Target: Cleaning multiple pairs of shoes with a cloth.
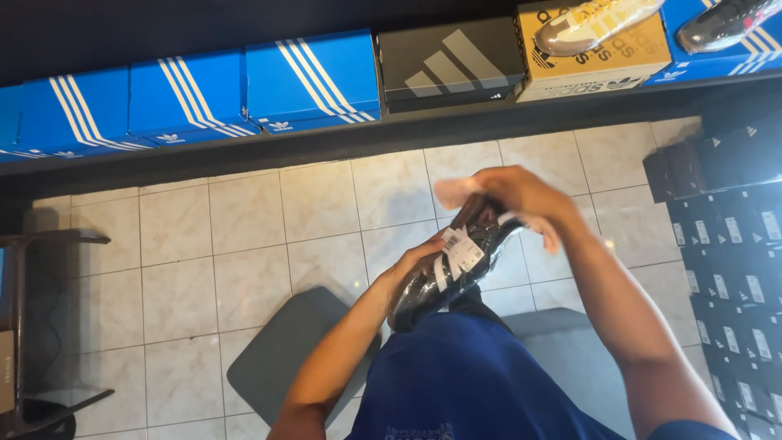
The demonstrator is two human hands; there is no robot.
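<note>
We are holding a black shoe (456, 265) in clear wrap above the tiled floor (244, 236), left hand (411, 265) fingers clamped underneath, right hand (521, 200) fingers, blurred, seemingly gripping its top, near blue shoeboxes (195, 98).

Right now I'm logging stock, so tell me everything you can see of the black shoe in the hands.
The black shoe is dark and glossy with white side stripes; a white paper tag hangs near its middle. It is tilted, one end up toward the right hand, whose grip closes over its upper end. The left hand supports its side from below. It is held above the tiled floor.
</note>
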